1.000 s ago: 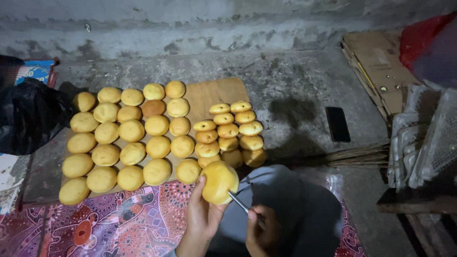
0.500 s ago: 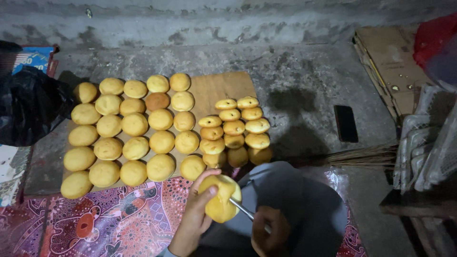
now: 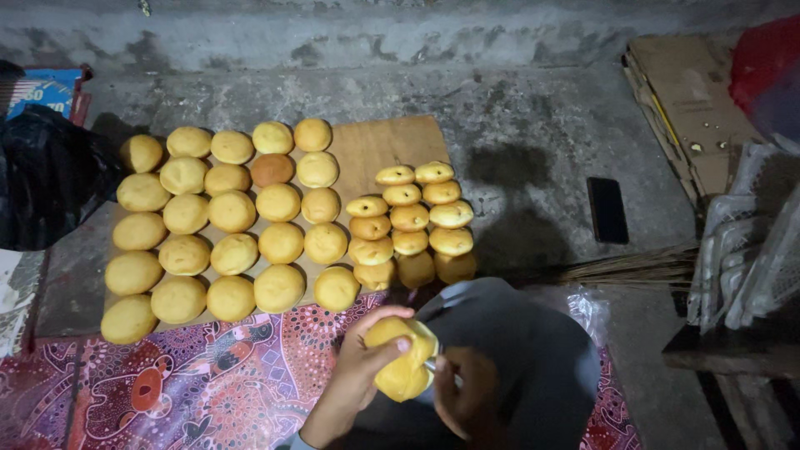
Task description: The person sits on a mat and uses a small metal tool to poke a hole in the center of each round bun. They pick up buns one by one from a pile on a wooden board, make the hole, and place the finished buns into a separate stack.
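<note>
While half a second ago the bun (image 3: 402,367) sat higher, near the board's lower edge, it now lies lower in the frame, over the person's dark lap at bottom centre. The left hand (image 3: 364,364) is clamped around the bun, fingers curled over its top. The right hand (image 3: 461,392) has closed in against the bun's right side, its fingers together around a thin metal tool (image 3: 431,364) whose shaft, plain to see before, is now mostly hidden.

Above them a wooden board (image 3: 387,143) carries rows of round buns (image 3: 232,212) and a smaller cluster of slit ones (image 3: 410,218). A patterned red cloth (image 3: 192,383) covers the lower left. At upper left a blue printed box (image 3: 43,90) sits behind a black bag (image 3: 46,179). Flattened cardboard (image 3: 683,108) lies at upper right, a dark phone (image 3: 607,209) below it on the rough concrete floor (image 3: 533,125), which meets a stained wall at the top.
</note>
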